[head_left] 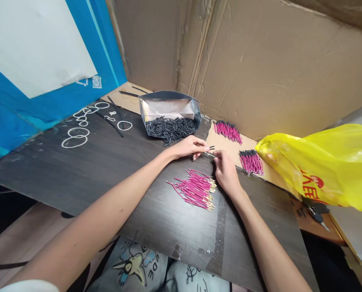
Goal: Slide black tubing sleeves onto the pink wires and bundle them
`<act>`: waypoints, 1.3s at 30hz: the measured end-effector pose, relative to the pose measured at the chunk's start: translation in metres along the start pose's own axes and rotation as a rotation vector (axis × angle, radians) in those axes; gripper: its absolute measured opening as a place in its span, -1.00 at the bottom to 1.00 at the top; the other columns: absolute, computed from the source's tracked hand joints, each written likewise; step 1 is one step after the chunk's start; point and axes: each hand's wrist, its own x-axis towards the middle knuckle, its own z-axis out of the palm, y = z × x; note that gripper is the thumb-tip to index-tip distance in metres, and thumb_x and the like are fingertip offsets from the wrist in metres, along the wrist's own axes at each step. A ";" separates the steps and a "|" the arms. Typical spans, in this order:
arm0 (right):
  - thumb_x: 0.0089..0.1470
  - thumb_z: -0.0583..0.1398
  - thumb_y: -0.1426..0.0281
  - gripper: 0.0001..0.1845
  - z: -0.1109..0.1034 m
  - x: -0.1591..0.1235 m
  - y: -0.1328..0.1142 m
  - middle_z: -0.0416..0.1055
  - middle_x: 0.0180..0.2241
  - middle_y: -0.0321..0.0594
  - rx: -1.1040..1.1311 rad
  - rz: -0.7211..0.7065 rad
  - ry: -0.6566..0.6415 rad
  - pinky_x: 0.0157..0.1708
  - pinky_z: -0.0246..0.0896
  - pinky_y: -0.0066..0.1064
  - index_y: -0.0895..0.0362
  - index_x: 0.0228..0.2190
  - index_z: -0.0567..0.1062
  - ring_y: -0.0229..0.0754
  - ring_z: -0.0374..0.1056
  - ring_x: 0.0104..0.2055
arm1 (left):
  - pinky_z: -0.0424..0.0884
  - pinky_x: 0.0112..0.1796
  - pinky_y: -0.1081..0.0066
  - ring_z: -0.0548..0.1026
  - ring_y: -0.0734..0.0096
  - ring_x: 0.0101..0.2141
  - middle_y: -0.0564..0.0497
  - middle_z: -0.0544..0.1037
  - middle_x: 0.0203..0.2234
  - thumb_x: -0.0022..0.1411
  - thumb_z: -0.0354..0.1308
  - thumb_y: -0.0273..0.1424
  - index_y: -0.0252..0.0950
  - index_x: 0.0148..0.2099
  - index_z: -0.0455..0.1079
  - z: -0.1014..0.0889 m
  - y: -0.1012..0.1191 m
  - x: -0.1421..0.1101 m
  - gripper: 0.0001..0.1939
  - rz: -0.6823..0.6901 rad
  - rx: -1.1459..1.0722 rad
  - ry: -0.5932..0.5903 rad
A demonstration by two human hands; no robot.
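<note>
My left hand (192, 147) is closed in a pinch, with short black tube pieces (212, 147) sticking out past its fingertips. Close beside it, my right hand (225, 167) pinches a thin silvery piece (210, 154) that spans the gap between both hands; its exact kind is too small to tell. Just below the hands lies a loose pile of magenta wires (193, 188), their gold-coloured pins pointing right. Behind my left hand stands an open-topped container (170, 103) full of short black tubes (171, 127), some spilling over its front edge.
Two bundles of magenta wires with black ends, one at the back (228, 132) and another nearer (251, 162), rest on cardboard. White rubber bands (74, 138) lie left on the dark board (123, 162). A yellow plastic bag (327, 162) and keys (316, 213) are at right. Cardboard walls (260, 61) rise behind.
</note>
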 end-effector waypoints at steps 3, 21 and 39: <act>0.34 0.09 0.34 -0.86 -0.003 0.000 -0.003 0.44 -0.16 -0.05 -0.102 0.023 -0.017 -0.02 0.23 -0.14 0.10 -0.19 0.43 0.02 0.33 -0.08 | 0.27 -0.53 0.47 0.34 0.54 -0.62 0.04 0.42 -0.63 0.25 0.30 -0.25 -0.38 -0.27 0.55 0.002 0.002 0.000 -0.75 -0.004 0.034 0.008; 0.32 0.16 0.18 -0.73 -0.015 0.000 -0.006 0.50 -0.27 -0.18 0.281 0.153 0.140 -0.26 0.29 -0.31 0.12 -0.25 0.51 -0.15 0.37 -0.30 | 0.23 -0.51 0.46 0.32 0.54 -0.62 0.05 0.42 -0.63 0.24 0.30 -0.25 -0.37 -0.32 0.56 0.005 0.010 -0.003 -0.75 0.005 0.149 -0.033; 0.31 0.17 0.35 -0.77 -0.017 -0.002 -0.014 0.58 -0.16 -0.19 0.162 -0.022 0.134 -0.24 0.34 -0.30 0.07 -0.09 0.60 -0.17 0.44 -0.25 | 0.32 -0.46 0.48 0.40 0.55 -0.57 0.00 0.49 -0.55 0.28 0.26 -0.27 -0.40 -0.31 0.50 0.000 0.002 -0.003 -0.75 0.018 0.204 -0.076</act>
